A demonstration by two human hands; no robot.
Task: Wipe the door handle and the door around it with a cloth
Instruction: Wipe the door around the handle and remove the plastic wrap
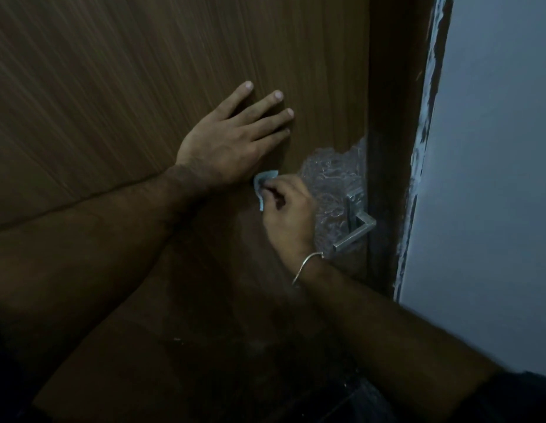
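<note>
**Right hand holds cloth to door, left of the handle**

Right hand (288, 215), fingers curled, pinches a small pale-blue cloth (263, 189) and holds it against the brown door (128, 87). Cloth shows only at the fingertips, at about 10 o'clock from the knuckles; most of it is hidden in the grip. Thin metal bangle (305, 267) sits on that wrist.

Left hand (235, 141) lies flat on the door at 11 o'clock from the right hand, fingers straight and slightly spread, pointing toward 2 o'clock. Heel of the palm is just beside the cloth; whether they touch, cannot tell.

Door handle (355, 233), a silver lever, sits at 3 o'clock from the right hand, near but apart from it. Crinkled clear plastic wrap (332, 175) covers the door around the handle plate, from 1 to 4 o'clock of the hand.

Dark door frame (396, 148) runs alongside the handle at 3 o'clock; beyond it, a pale grey-blue wall (494, 148) with a ragged painted edge.
</note>
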